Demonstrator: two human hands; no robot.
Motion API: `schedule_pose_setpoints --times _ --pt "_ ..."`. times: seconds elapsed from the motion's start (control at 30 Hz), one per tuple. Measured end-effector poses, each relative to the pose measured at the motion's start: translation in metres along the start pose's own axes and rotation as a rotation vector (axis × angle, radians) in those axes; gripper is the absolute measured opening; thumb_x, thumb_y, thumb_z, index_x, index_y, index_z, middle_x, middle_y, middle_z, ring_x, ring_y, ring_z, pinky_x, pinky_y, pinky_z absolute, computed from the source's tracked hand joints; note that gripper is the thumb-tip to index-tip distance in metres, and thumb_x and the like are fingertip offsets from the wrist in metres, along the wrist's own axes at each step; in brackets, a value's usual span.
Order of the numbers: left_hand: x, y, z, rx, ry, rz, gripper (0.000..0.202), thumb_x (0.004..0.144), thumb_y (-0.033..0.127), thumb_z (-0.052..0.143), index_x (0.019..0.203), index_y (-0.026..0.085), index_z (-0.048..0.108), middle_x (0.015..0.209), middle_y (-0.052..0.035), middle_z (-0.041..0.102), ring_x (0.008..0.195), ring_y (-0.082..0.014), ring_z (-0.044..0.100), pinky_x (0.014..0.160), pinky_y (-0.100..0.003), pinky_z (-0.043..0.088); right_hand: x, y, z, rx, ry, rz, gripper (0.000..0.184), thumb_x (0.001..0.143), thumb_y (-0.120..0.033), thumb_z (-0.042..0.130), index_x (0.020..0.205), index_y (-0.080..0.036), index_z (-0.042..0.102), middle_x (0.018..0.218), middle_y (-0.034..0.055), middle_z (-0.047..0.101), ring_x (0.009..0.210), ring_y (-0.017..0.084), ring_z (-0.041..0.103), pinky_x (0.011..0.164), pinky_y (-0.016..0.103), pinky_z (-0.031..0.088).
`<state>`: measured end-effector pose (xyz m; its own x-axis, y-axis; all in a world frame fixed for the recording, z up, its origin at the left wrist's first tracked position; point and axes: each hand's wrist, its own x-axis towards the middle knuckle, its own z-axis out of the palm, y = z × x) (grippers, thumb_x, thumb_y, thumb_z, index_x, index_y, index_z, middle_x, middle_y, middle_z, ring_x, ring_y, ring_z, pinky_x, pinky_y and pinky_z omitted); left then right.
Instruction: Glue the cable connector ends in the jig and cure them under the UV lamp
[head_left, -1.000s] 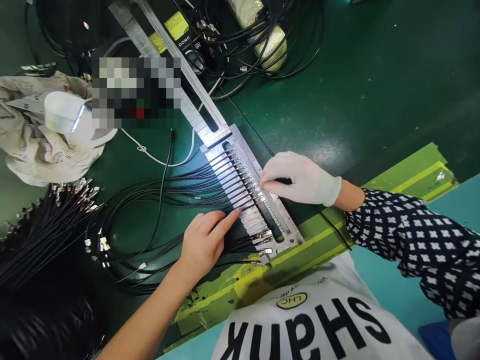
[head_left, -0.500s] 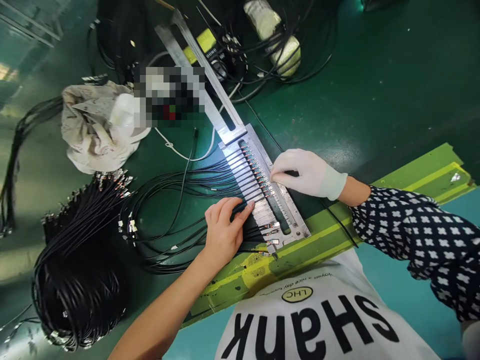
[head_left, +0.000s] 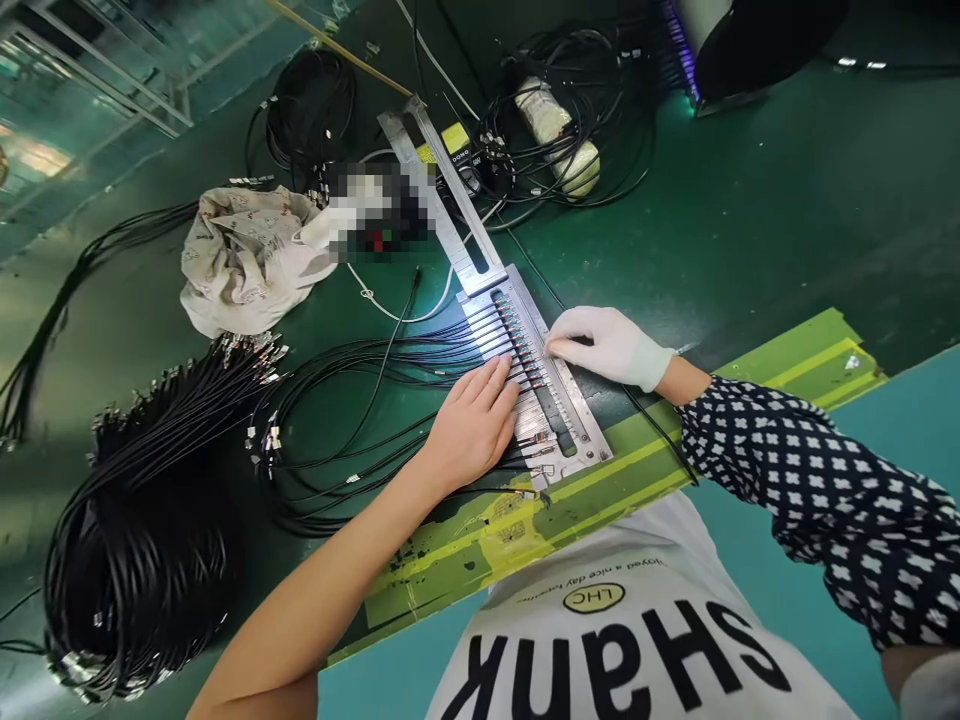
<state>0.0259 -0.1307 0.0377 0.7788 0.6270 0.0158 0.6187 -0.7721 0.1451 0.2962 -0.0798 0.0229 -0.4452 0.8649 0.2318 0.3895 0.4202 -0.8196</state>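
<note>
A metal fixture plate (head_left: 571, 418) with a row of slots lies on the green bench and holds several black cables with metal connector ends. My left hand (head_left: 471, 425), bare, rests flat on the black cables (head_left: 420, 358) at the plate's left edge, its fingers stretched over the slots. My right hand (head_left: 606, 345), in a white glove, sits on the plate's right side with its fingers curled and pinched at the connector row (head_left: 521, 350). What it pinches is too small to make out.
A large bundle of black cables (head_left: 135, 540) lies at the left. A crumpled cloth (head_left: 240, 255) sits behind it. More cable coils and a wrapped roll (head_left: 559, 140) lie at the back. A long metal rail (head_left: 450, 200) runs from the plate toward the back. Yellow-green tape (head_left: 795, 365) marks the bench edge.
The view has pulled back and shifted, showing more of the bench. My left hand has spread from a pointing finger to lying flat on the cables. My right hand stays at the connector row.
</note>
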Motion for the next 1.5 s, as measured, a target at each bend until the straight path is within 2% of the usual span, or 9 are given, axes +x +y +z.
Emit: schedule_pose_setpoints --times 0.2,0.37,0.47,0.63,0.8,0.93,1.13,1.3,1.5 --pt "0.004 -0.003 -0.008 -0.053 0.027 -0.051 0.04 0.103 0.026 0.042 0.14 0.012 0.048 0.156 -0.018 0.045 0.145 -0.0313 0.043 0.119 -0.053 0.035 -0.004 -0.001 0.002 0.023 0.007 0.019 0.022 0.095 -0.031 0.059 0.091 -0.018 0.076 0.094 0.0039 0.074 0.091 0.02 0.067 0.086 0.033 0.049" --pt "-0.026 0.005 -0.019 -0.279 0.191 -0.182 0.032 0.103 0.026 0.047 0.134 0.018 0.051 0.138 -0.0145 0.057 0.131 -0.0262 0.051 0.111 -0.046 0.043 -0.012 -0.003 0.003 0.003 0.033 0.024 0.023 0.096 -0.033 0.058 0.096 -0.019 0.076 0.1 0.005 0.075 0.097 0.021 0.067 0.089 0.035 0.049" --pt "-0.054 0.018 -0.021 -0.383 0.063 -0.184 0.016 0.102 0.027 0.053 0.116 0.02 0.058 0.112 -0.0082 0.064 0.107 -0.0214 0.059 0.096 -0.038 0.049 -0.014 -0.004 0.003 0.004 0.037 0.039 0.023 0.095 -0.034 0.058 0.095 -0.019 0.077 0.101 0.0048 0.075 0.097 0.022 0.068 0.088 0.035 0.05" --pt "-0.076 0.029 -0.012 -0.306 -0.043 -0.166 0.013 0.103 0.024 0.051 0.113 0.019 0.058 0.111 -0.0082 0.063 0.102 -0.0212 0.057 0.088 -0.037 0.047 -0.013 -0.006 0.003 -0.022 0.025 0.065 0.024 0.096 -0.034 0.058 0.096 -0.02 0.077 0.102 0.0042 0.076 0.098 0.022 0.068 0.089 0.036 0.05" --pt "-0.077 0.022 -0.013 -0.337 -0.012 -0.148 0.006 0.103 0.019 0.051 0.106 0.02 0.056 0.111 -0.0054 0.064 0.102 -0.0186 0.059 0.089 -0.035 0.045 -0.012 -0.007 0.003 -0.021 0.022 0.053 0.025 0.096 -0.033 0.057 0.095 -0.019 0.077 0.101 0.0047 0.075 0.097 0.022 0.067 0.09 0.036 0.05" --pt "-0.076 0.014 -0.02 -0.49 0.116 -0.246 0.008 0.102 0.017 0.051 0.109 0.021 0.053 0.117 -0.0074 0.061 0.113 -0.0188 0.057 0.098 -0.035 0.047 -0.01 -0.008 0.002 -0.01 0.018 0.057 0.023 0.096 -0.032 0.057 0.094 -0.019 0.077 0.1 0.0046 0.075 0.096 0.021 0.067 0.089 0.036 0.05" --pt "-0.058 0.006 -0.007 -0.488 0.118 -0.332 0.007 0.104 0.023 0.047 0.105 0.021 0.054 0.099 -0.0038 0.062 0.086 -0.015 0.059 0.078 -0.028 0.05 -0.007 -0.006 0.002 0.0 0.012 0.051 0.022 0.096 -0.03 0.058 0.093 -0.02 0.077 0.099 0.0042 0.075 0.096 0.021 0.067 0.088 0.035 0.05" --pt "-0.045 0.01 -0.004 -0.552 0.135 -0.357 0.021 0.102 0.026 0.054 0.122 0.023 0.059 0.109 -0.0044 0.07 0.096 -0.016 0.066 0.087 -0.03 0.054 -0.006 -0.004 0.001 0.017 0.014 0.041 0.021 0.096 -0.03 0.058 0.094 -0.02 0.077 0.099 0.0043 0.075 0.095 0.021 0.067 0.088 0.036 0.05" --pt "-0.041 0.016 -0.024 -0.78 0.107 -0.418 0.007 0.098 0.023 0.062 0.1 0.022 0.069 0.104 -0.0038 0.067 0.099 -0.0168 0.063 0.089 -0.031 0.053 -0.004 -0.002 0.001 0.027 0.013 0.029 0.02 0.096 -0.03 0.059 0.094 -0.02 0.077 0.099 0.0039 0.075 0.095 0.021 0.067 0.09 0.037 0.05"
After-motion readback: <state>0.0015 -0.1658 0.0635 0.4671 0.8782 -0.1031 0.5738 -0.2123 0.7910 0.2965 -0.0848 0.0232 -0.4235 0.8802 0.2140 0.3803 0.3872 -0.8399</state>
